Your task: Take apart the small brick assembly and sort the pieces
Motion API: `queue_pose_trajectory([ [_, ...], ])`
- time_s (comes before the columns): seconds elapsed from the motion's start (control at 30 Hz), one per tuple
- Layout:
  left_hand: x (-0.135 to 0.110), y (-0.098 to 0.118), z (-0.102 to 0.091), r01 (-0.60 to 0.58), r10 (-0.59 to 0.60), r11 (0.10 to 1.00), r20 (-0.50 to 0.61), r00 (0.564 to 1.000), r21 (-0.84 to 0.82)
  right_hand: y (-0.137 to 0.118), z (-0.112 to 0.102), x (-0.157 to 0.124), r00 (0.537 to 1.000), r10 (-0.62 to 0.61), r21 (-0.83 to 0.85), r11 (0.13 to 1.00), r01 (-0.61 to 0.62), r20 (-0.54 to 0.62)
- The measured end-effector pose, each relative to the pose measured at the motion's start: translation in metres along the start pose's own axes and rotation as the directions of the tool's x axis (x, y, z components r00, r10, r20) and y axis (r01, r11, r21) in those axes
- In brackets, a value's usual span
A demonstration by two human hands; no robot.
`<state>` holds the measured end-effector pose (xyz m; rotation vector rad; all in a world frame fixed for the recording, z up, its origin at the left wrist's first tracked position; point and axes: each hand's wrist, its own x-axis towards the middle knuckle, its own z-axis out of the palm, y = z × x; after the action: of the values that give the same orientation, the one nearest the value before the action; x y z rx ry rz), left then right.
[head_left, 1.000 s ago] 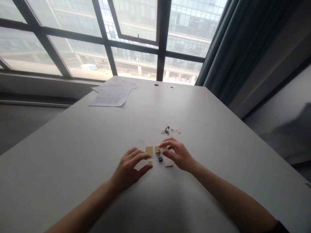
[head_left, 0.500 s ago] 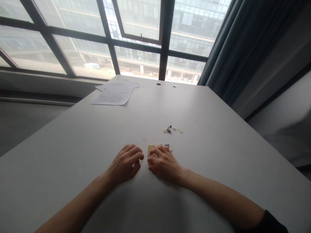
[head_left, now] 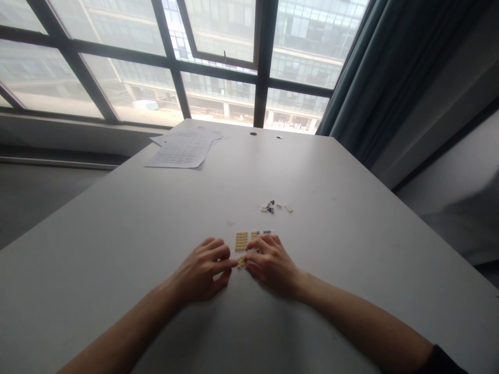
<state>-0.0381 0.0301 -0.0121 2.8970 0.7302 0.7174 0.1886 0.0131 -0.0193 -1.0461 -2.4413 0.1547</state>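
Note:
Both my hands rest on a white table [head_left: 117, 249], fingertips meeting over a small tan brick [head_left: 241, 262]. My left hand [head_left: 202, 270] has its fingers curled and pinched against that brick. My right hand [head_left: 271, 265] is also curled, thumb and fingers touching the same brick from the right. Just beyond the fingertips lies a tan studded plate [head_left: 241, 240], with a smaller tan piece [head_left: 254, 234] and a grey-blue piece [head_left: 267, 232] beside it.
A small heap of white and dark bricks [head_left: 275, 208] lies farther out on the table. Printed paper sheets [head_left: 183, 148] sit at the far left corner, near two holes in the tabletop. Windows and a dark curtain stand beyond.
My right hand came in from the right over the small pieces. Both hands have closed together on the small tan brick in front of the plate.

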Motion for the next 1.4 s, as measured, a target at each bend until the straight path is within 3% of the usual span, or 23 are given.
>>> queue_pose_trajectory([
  [0.57,0.001,0.0,0.001,0.003,-0.005,1.0,0.055,0.998,0.024,0.0,0.007,0.001,0.996,-0.019,-0.009,1.0,0.018,-0.091],
  [0.93,0.0,-0.002,0.002,0.021,-0.017,0.998,-0.069,0.997,0.051,0.002,-0.004,0.002,0.991,0.016,0.009,1.0,-0.015,-0.134],
  [1.03,0.0,-0.003,0.002,0.039,-0.027,0.996,-0.155,0.987,0.077,0.019,-0.019,0.006,0.974,0.108,0.008,0.994,-0.109,-0.199],
  [1.17,0.0,-0.004,0.003,0.062,-0.039,0.994,-0.245,0.969,0.088,0.068,-0.039,0.01,0.922,0.308,-0.021,0.947,-0.321,-0.233],
  [1.27,0.001,-0.005,0.004,0.069,-0.041,0.993,-0.279,0.959,0.091,0.108,-0.047,0.009,0.877,0.451,-0.067,0.882,-0.466,-0.168],
  [1.4,0.001,-0.006,0.005,0.085,-0.058,0.993,-0.28,0.958,0.087,0.142,-0.048,0.008,0.87,0.494,-0.117,0.864,-0.49,0.001],
])
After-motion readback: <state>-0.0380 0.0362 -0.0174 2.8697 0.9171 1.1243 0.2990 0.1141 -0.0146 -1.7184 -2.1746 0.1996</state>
